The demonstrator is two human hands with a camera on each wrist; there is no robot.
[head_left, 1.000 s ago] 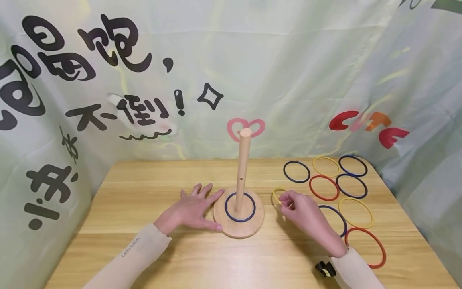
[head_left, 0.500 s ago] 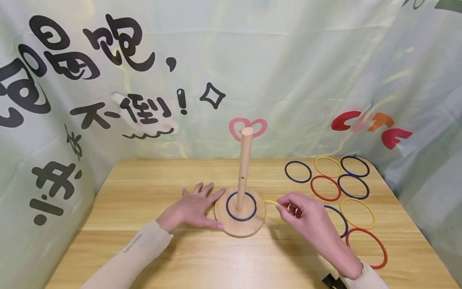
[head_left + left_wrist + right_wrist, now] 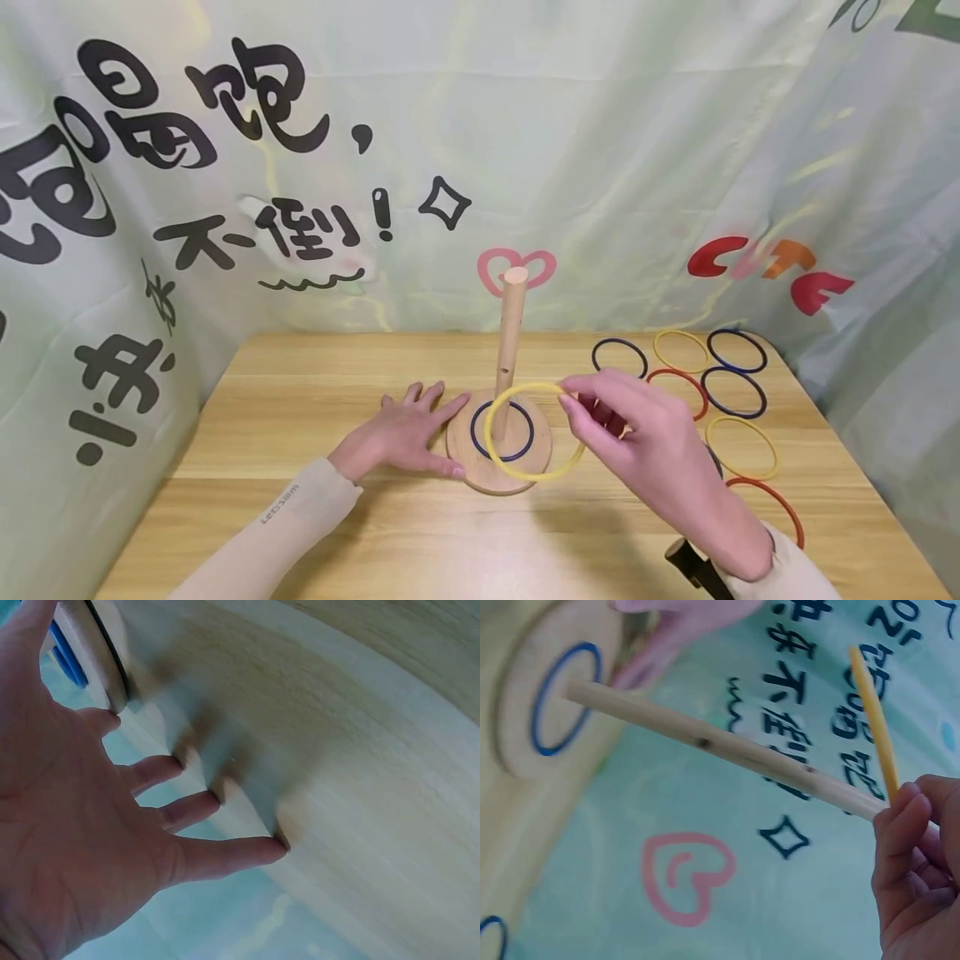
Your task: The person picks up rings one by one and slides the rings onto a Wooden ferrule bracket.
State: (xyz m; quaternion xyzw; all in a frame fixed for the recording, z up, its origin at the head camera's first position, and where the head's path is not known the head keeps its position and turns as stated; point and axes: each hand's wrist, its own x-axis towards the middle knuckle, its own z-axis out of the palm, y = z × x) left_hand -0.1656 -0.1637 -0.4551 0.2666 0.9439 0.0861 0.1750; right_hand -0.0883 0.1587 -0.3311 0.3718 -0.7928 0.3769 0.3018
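Observation:
A wooden post (image 3: pixel 511 333) stands upright on a round wooden base (image 3: pixel 480 472). Around its foot, a dark blue ring (image 3: pixel 474 437) lies on the base. My left hand (image 3: pixel 408 433) rests on the table with fingers spread, its thumb and index finger at the base's left edge. Between thumb and fingertips, my right hand (image 3: pixel 648 446) pinches a yellow ring (image 3: pixel 488 427) by its right side. This ring is raised above the table and overlaps the post's lower part in the head view. In the right wrist view the yellow ring (image 3: pixel 875 724) appears edge-on, near the post's top end.
Several blue, yellow and red rings lie flat on the wooden table (image 3: pixel 300 392) at the right, including a yellow ring (image 3: pixel 777 454) and a red ring (image 3: pixel 797 517) partly behind my right forearm. A pale printed curtain (image 3: pixel 600 167) hangs behind and along both sides.
My right hand has lifted the yellow ring off the table at the right and brought it up and left, in front of the post. My left hand stays at the base.

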